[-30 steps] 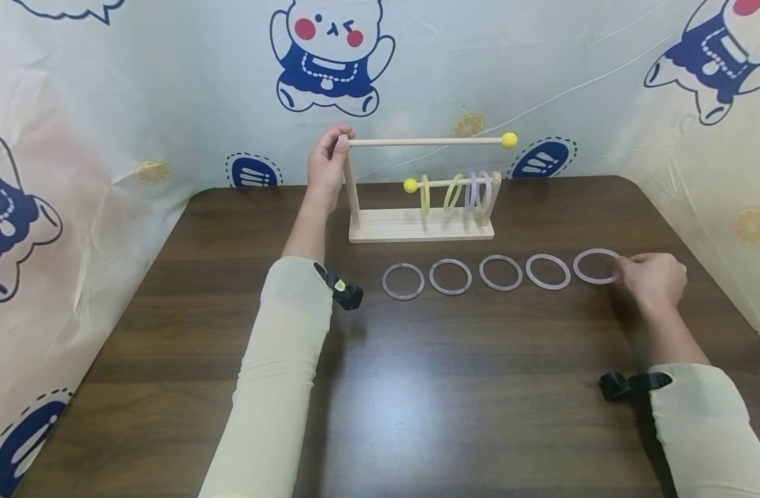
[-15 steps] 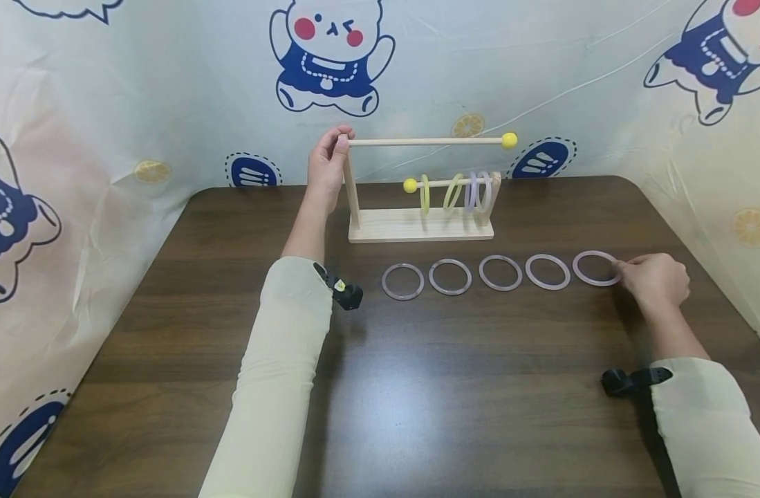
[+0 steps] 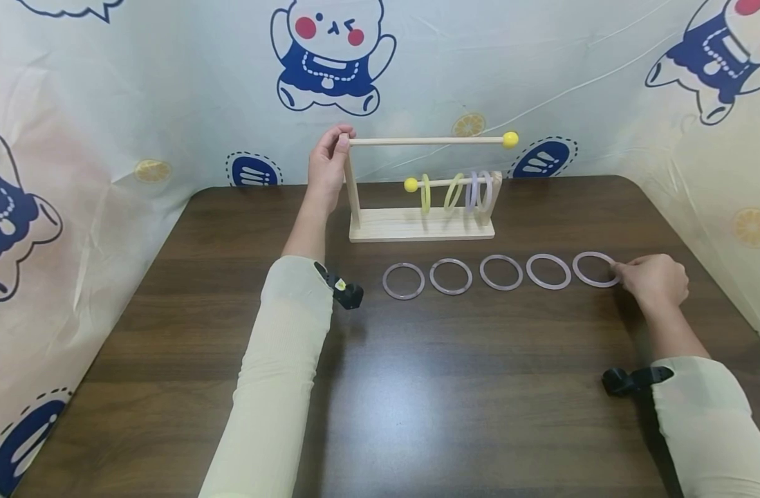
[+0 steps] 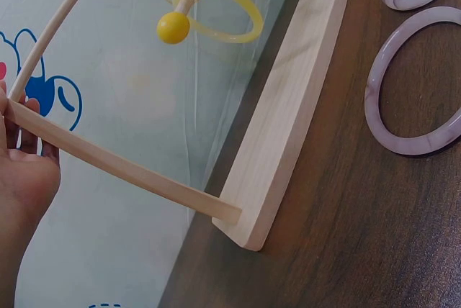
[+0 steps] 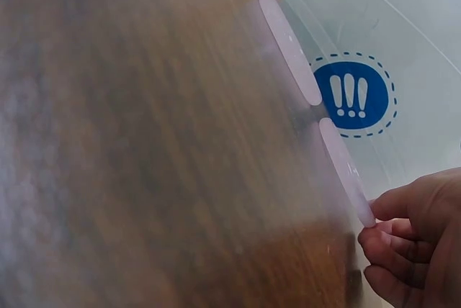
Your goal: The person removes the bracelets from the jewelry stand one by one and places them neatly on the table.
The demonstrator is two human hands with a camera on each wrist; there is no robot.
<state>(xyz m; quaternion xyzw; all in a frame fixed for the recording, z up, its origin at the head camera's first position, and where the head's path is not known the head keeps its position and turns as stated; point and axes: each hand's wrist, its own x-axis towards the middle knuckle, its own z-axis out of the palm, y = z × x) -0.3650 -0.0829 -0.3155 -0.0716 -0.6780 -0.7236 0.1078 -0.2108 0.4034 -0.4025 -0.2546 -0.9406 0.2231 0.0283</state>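
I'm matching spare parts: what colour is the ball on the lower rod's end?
Yellow; the ball shows best in the left wrist view.

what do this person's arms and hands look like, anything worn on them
The left sleeve and right sleeve are pale cream and long, ending short of the wrists. A small black device is strapped at each cuff, left and right; the left strap has a yellowish mark. Both hands are gloveless.

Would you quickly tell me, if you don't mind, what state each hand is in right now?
Left hand: closed, holding the top of the tall wooden post.
Right hand: closed, pinching the edge of the rightmost ring.
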